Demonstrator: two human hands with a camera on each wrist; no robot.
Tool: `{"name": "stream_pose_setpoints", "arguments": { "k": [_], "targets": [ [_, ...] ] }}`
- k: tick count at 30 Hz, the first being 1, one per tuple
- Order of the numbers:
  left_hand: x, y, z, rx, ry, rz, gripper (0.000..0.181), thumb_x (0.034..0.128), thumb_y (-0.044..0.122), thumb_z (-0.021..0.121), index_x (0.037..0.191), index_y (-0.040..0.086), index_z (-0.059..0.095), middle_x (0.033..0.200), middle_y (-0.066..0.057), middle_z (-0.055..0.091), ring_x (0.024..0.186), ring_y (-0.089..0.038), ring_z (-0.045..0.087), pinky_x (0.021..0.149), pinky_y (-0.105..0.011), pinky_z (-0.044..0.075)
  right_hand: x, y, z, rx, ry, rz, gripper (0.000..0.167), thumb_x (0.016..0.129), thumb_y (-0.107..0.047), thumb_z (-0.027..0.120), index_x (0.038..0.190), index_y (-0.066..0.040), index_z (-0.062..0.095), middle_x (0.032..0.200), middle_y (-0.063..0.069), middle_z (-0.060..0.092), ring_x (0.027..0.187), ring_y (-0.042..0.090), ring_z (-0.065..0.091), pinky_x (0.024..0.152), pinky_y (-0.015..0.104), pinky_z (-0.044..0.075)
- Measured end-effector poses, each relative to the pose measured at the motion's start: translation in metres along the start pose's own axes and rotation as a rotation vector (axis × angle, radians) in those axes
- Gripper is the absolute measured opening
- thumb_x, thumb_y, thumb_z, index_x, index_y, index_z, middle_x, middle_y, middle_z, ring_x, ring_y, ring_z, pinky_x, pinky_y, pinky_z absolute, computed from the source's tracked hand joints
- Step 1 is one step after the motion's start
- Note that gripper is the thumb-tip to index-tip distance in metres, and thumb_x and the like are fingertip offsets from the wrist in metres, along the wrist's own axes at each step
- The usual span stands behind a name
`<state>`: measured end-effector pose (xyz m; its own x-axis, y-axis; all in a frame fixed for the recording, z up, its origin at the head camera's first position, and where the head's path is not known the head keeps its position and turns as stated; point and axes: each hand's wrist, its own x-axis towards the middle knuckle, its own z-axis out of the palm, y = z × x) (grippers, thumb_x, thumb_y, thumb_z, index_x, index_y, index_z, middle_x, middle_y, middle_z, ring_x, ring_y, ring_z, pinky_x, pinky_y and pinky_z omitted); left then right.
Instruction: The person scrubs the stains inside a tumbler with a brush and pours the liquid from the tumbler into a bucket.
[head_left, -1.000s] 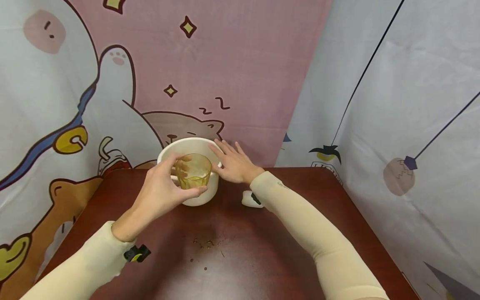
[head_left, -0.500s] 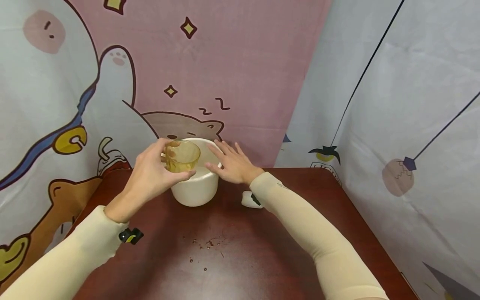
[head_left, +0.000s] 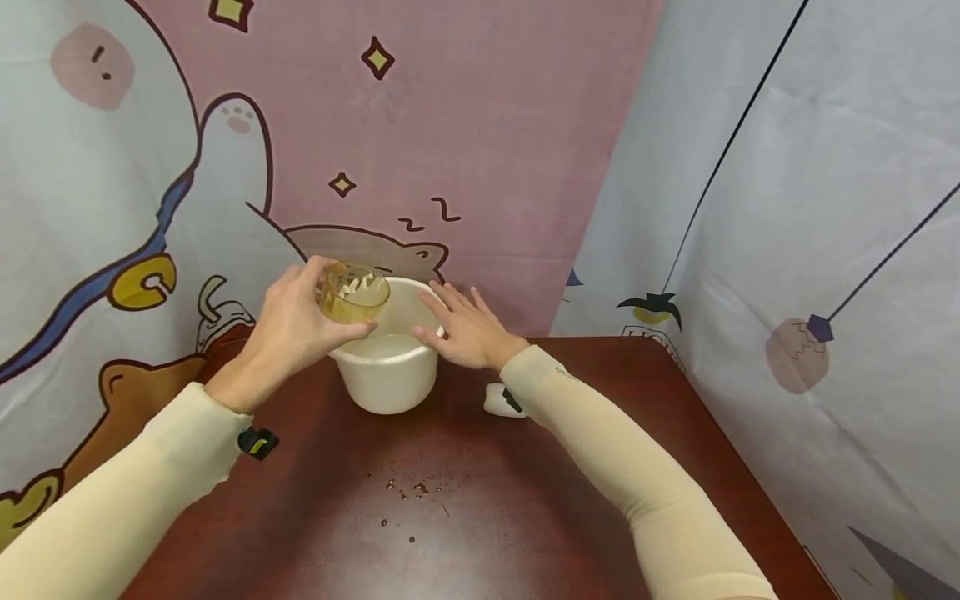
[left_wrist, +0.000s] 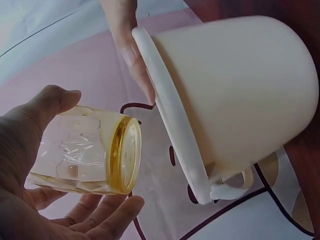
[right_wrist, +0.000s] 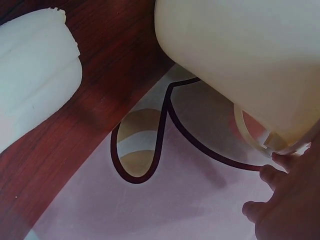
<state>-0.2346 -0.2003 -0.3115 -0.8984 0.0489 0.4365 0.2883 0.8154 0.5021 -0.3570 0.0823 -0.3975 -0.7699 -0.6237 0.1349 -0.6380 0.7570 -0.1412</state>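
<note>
My left hand (head_left: 292,312) grips a clear yellow glass cup (head_left: 352,296), thumb on the near side and fingers round the far side. The cup is near upright, slightly tilted, above the left rim of a white plastic bucket (head_left: 388,385). In the left wrist view, the thick base of the cup (left_wrist: 117,157) stands apart from the bucket wall (left_wrist: 240,85). My right hand (head_left: 472,329) rests on the bucket's right rim with straight, spread fingers. A handle lug (right_wrist: 250,132) shows on the bucket in the right wrist view.
A white folded bundle, perhaps cloth (head_left: 501,402), lies on the dark red table (head_left: 585,500) beside the right wrist. Small droplets (head_left: 420,487) dot the table in front of the bucket. A patterned cloth backdrop (head_left: 495,142) hangs close behind.
My left hand has carried the cup leftward and away from me, from over the bucket's front to its left rim. My right hand stays put on the rim.
</note>
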Motion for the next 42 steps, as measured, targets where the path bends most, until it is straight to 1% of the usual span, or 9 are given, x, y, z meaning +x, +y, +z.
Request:
{"name": "stream_pose_setpoints", "arguments": {
  "k": [5,9,12,17,20,27,30,34,42],
  "targets": [
    [0.004,-0.004,0.001,0.022,-0.016,-0.012,0.09,0.0839,0.04,0.105,0.154,0.006,0.06,0.133,-0.03,0.067,0.121,-0.05,0.065,0.098,-0.069,0.057,0.001,0.0,0.001,0.006,0.007,-0.006,0.088,0.117,-0.078,0.029,0.188,-0.026,0.021,0.198,0.007,0.016,0.184,0.035,0.019,0.148,0.069,0.011],
    [0.008,-0.006,0.004,0.043,-0.037,-0.034,0.092,0.0838,0.039,0.105,0.156,0.007,0.058,0.138,-0.032,0.064,0.122,-0.053,0.066,0.101,-0.073,0.058,0.002,0.0,0.002,-0.011,0.008,-0.008,0.09,0.116,-0.08,0.027,0.188,-0.027,0.019,0.198,0.008,0.017,0.184,0.037,0.02,0.148,0.069,0.012],
    [0.011,-0.006,0.006,0.061,-0.044,-0.035,0.094,0.0837,0.037,0.105,0.159,0.008,0.057,0.142,-0.034,0.061,0.12,-0.055,0.066,0.1,-0.075,0.059,0.002,0.0,0.004,-0.019,0.006,-0.007,0.09,0.116,-0.081,0.026,0.189,-0.029,0.018,0.198,0.009,0.016,0.184,0.037,0.02,0.148,0.069,0.012],
    [0.016,-0.007,0.009,0.089,-0.045,-0.024,0.096,0.0835,0.036,0.105,0.163,0.011,0.056,0.147,-0.033,0.058,0.115,-0.055,0.068,0.093,-0.072,0.061,0.001,0.0,0.005,-0.009,0.01,-0.003,0.09,0.116,-0.081,0.025,0.189,-0.028,0.018,0.198,0.009,0.016,0.184,0.037,0.02,0.148,0.069,0.013],
    [0.017,-0.008,0.01,0.095,-0.042,-0.019,0.096,0.0835,0.035,0.105,0.163,0.014,0.056,0.149,-0.032,0.057,0.115,-0.055,0.069,0.091,-0.071,0.061,0.001,0.0,0.005,-0.007,0.014,-0.006,0.091,0.116,-0.081,0.024,0.189,-0.027,0.019,0.198,0.009,0.016,0.184,0.037,0.02,0.147,0.069,0.013],
    [0.021,-0.009,0.011,0.13,-0.031,0.034,0.095,0.083,0.029,0.106,0.162,0.013,0.056,0.145,-0.031,0.057,0.107,-0.054,0.071,0.088,-0.07,0.062,0.002,0.0,0.006,0.0,0.014,-0.007,0.091,0.115,-0.082,0.024,0.189,-0.027,0.018,0.198,0.009,0.016,0.184,0.037,0.02,0.147,0.07,0.013],
    [0.023,-0.009,0.011,0.148,-0.031,0.037,0.095,0.0828,0.027,0.106,0.163,0.013,0.056,0.145,-0.032,0.056,0.109,-0.054,0.07,0.089,-0.07,0.062,0.003,0.0,0.005,0.002,0.011,-0.005,0.092,0.115,-0.082,0.023,0.189,-0.028,0.017,0.198,0.009,0.016,0.184,0.036,0.019,0.148,0.069,0.013],
    [0.026,-0.008,0.012,0.183,-0.04,0.04,0.095,0.083,0.026,0.106,0.163,0.014,0.056,0.147,-0.032,0.055,0.116,-0.055,0.068,0.092,-0.071,0.062,0.003,0.001,0.004,0.003,0.015,-0.002,0.092,0.115,-0.082,0.024,0.189,-0.027,0.017,0.198,0.009,0.016,0.184,0.036,0.019,0.148,0.069,0.012],
    [0.029,-0.009,0.014,0.213,-0.037,0.062,0.093,0.0831,0.02,0.106,0.161,0.015,0.057,0.146,-0.029,0.055,0.125,-0.053,0.064,0.091,-0.072,0.063,0.002,0.002,0.004,0.012,0.015,0.0,0.091,0.116,-0.081,0.025,0.189,-0.028,0.017,0.198,0.009,0.016,0.184,0.036,0.019,0.148,0.069,0.011]
  ]
}}
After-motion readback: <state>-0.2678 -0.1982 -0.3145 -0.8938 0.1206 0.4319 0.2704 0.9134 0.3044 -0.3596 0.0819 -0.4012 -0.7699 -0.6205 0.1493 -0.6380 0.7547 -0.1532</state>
